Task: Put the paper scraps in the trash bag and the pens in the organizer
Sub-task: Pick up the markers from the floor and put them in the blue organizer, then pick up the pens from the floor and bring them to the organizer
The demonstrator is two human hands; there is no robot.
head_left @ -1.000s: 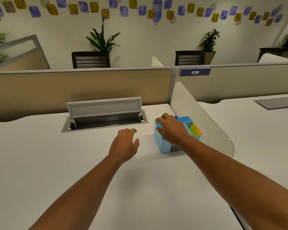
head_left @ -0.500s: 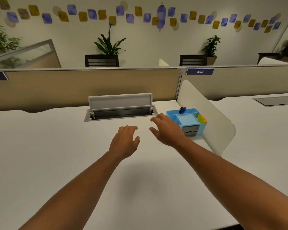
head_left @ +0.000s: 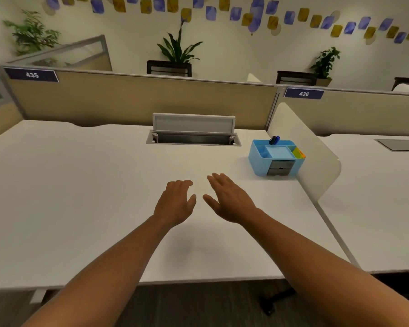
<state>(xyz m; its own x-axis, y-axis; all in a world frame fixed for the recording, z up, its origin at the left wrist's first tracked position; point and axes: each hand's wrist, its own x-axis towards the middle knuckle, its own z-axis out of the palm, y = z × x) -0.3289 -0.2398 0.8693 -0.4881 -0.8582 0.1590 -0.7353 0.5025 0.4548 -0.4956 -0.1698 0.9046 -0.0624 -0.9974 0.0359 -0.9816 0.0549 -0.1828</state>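
Observation:
A light blue organizer with several compartments and grey drawers stands on the white desk at the right, against a white side divider. Dark blue pen ends stick up from its back compartment. Green and orange items fill its right slot. My left hand and my right hand hover side by side over the desk's middle, both empty with fingers spread, well to the left of and nearer than the organizer. No paper scraps or trash bag are in view.
An open cable tray with a raised lid is set into the desk at the back. Beige partitions labelled 435 and 436 close the rear. The white divider separates a neighbouring desk. Chairs and plants stand beyond.
My right hand has left the organizer and drawn back to the desk's middle beside my left hand. The view has pulled back and shifted left, showing the desk's front edge.

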